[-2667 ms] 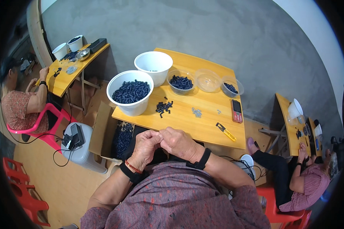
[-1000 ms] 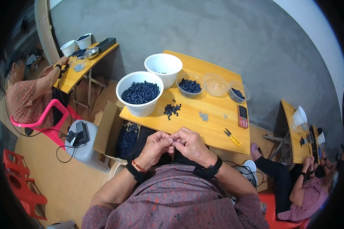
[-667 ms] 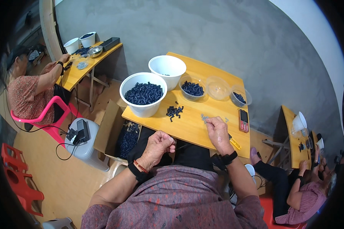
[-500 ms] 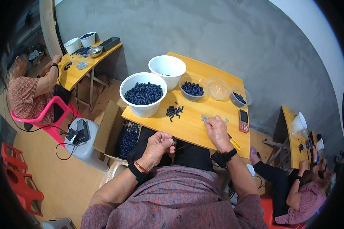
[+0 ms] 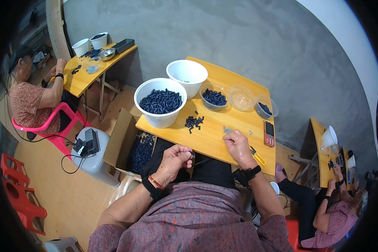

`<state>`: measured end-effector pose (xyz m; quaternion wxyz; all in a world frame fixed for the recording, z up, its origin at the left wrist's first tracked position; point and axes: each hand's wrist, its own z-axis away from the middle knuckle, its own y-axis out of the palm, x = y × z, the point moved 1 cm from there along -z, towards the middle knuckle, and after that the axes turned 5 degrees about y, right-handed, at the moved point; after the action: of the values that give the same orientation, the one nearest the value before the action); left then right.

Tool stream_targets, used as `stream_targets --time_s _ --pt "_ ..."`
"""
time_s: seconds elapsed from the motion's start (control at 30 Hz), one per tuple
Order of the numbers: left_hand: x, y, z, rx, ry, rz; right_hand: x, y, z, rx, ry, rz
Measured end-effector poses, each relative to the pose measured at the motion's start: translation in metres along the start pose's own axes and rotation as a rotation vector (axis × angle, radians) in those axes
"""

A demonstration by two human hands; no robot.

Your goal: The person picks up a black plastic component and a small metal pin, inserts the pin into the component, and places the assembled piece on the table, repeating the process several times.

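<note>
Just off the table's near edge, my left hand is closed, thumb and forefinger pinched together; whatever they hold is too small to make out. My right hand is over the near part of the wooden table, fingers curled in and their tips hidden. Close beyond it lies a small heap of tiny silvery pieces, with a few more silvery bits to the right. A loose pile of short dark ribbed tubes is spread between the hands and the tubs. Beside my right wrist rests a yellow-handled cutter.
A white tub full of dark tubes and another white tub stand at the left. Clear plastic bowls line the far side. A red phone lies right. A cardboard box stands below left. Two people work at other tables.
My right hand has drawn back slightly from the silvery heap, uncovering more of it. My left hand keeps its pinch in nearly the same place. The view has shifted a little.
</note>
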<state>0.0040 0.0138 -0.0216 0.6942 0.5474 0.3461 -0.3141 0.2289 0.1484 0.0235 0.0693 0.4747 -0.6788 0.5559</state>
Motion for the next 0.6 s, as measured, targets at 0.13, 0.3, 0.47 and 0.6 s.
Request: stream_targets --time_s 0.13,0.3,0.47,0.6 --pt "0.0 -0.001 -0.001 -0.017 -0.016 0.006 0.004 -0.005 -0.002 0.007 0.116 -0.068" --pt "0.0 0.001 0.0 -0.025 -0.014 0.01 0.012 -0.004 -0.006 0.053 0.094 0.011" --pt "0.0 0.001 0.001 -0.021 -0.012 -0.013 0.012 0.001 -0.008 0.078 -0.011 0.166" --pt "0.0 0.001 0.0 0.021 0.013 -0.03 0.017 0.003 -0.007 0.076 -0.092 0.206"
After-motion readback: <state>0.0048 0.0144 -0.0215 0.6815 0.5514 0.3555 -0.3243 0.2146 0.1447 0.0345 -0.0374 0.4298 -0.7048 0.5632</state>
